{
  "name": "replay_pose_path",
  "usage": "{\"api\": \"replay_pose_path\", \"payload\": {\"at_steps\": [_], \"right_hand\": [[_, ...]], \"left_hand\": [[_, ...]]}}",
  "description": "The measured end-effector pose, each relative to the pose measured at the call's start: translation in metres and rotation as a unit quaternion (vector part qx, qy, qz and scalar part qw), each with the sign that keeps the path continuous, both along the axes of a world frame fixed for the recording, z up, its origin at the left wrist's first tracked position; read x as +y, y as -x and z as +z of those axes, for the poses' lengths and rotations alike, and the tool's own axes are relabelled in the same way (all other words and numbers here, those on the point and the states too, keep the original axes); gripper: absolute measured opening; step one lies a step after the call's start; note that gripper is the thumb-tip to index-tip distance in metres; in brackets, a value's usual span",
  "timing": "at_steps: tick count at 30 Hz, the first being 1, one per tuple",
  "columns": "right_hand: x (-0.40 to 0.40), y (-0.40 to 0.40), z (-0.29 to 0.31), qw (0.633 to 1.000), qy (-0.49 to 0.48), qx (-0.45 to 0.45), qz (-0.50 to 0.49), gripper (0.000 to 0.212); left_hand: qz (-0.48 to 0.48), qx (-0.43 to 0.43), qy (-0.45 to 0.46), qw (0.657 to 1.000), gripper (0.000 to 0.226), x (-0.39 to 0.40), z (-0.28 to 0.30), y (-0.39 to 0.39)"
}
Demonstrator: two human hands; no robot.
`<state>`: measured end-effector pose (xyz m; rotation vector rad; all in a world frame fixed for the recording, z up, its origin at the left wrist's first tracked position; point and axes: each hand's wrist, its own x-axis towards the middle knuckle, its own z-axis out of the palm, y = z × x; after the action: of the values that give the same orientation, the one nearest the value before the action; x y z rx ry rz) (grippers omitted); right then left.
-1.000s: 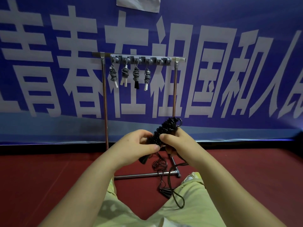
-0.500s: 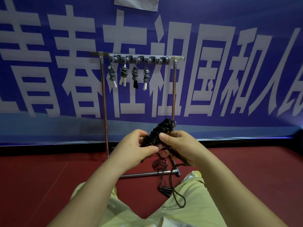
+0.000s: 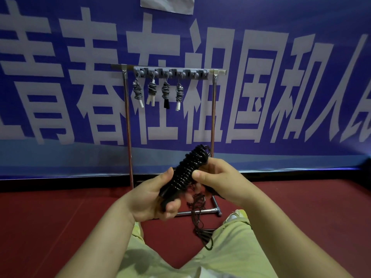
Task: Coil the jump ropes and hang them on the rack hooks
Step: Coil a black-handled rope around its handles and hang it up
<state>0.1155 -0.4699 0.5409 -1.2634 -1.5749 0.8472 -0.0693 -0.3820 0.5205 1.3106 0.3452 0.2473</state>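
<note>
Both hands are holding one coiled black jump rope (image 3: 188,169) in front of the rack (image 3: 128,127).

I am seeing the left hand (image 3: 148,199) gripping the bundle's lower end, fingers curled round the black handle, palm turned inward. The right hand (image 3: 218,179) is pinching the coils at mid-length — thumb on the near side, fingers behind. The bundle is tilting up to the right, its top loop overlapping the rack's right post. Loose black cord (image 3: 200,217) is trailing from the hands down to the red floor (image 3: 50,227), over the rack's base bar, between the knees. Four coiled ropes (image 3: 158,93) are hanging on the left hooks of the hook strip (image 3: 170,73) — the right-hand hooks are bare. A blue banner (image 3: 281,77) is hanging behind.
</note>
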Motion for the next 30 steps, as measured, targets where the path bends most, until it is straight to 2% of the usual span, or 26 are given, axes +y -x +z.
{"api": "replay_pose_path", "payload": {"at_steps": [1, 3, 8, 10, 14, 17, 23, 24, 27, 28, 30], "right_hand": [[0.001, 0.0, 0.001, 1.0, 0.01, -0.001, -0.015, 0.007], [0.002, -0.004, 0.0, 0.998, 0.031, 0.004, -0.045, 0.015], [0.004, -0.008, -0.005, 0.993, 0.076, -0.011, -0.09, 0.057], [0.006, -0.006, -0.006, 0.99, 0.089, -0.003, -0.106, 0.058], [0.006, 0.0, -0.004, 0.983, 0.114, -0.034, -0.14, 0.045], [0.005, 0.003, -0.004, 0.978, 0.121, -0.048, -0.161, 0.049], [0.005, 0.001, -0.002, 0.983, 0.142, 0.027, -0.113, 0.056], [0.005, 0.001, -0.001, 0.983, 0.148, 0.031, -0.109, 0.058], [0.009, 0.004, -0.001, 0.977, 0.172, 0.054, -0.11, 0.059], [0.01, 0.004, -0.001, 0.974, 0.179, 0.071, -0.116, 0.06], [0.01, 0.004, 0.001, 0.972, 0.182, 0.074, -0.13, 0.065]], "left_hand": [[0.018, 0.006, 0.002, 1.0, 0.066, -0.001, 0.002, -0.001], [0.066, 0.034, -0.015, 0.997, 0.06, -0.005, 0.009, -0.005], [0.137, 0.074, -0.128, 0.979, 0.058, -0.008, 0.014, -0.013], [0.164, 0.087, -0.156, 0.97, 0.057, -0.008, 0.012, -0.016], [0.206, 0.104, -0.201, 0.952, 0.049, -0.008, 0.01, -0.021], [0.228, 0.125, -0.282, 0.923, 0.046, -0.004, 0.009, -0.022], [0.251, 0.211, -0.444, 0.834, 0.039, -0.007, 0.015, -0.02], [0.257, 0.242, -0.486, 0.8, 0.04, -0.009, 0.017, -0.02], [0.275, 0.324, -0.619, 0.66, 0.046, -0.018, 0.024, -0.025], [0.274, 0.332, -0.646, 0.63, 0.046, -0.021, 0.027, -0.027], [0.267, 0.335, -0.677, 0.599, 0.049, -0.024, 0.031, -0.031]]}}
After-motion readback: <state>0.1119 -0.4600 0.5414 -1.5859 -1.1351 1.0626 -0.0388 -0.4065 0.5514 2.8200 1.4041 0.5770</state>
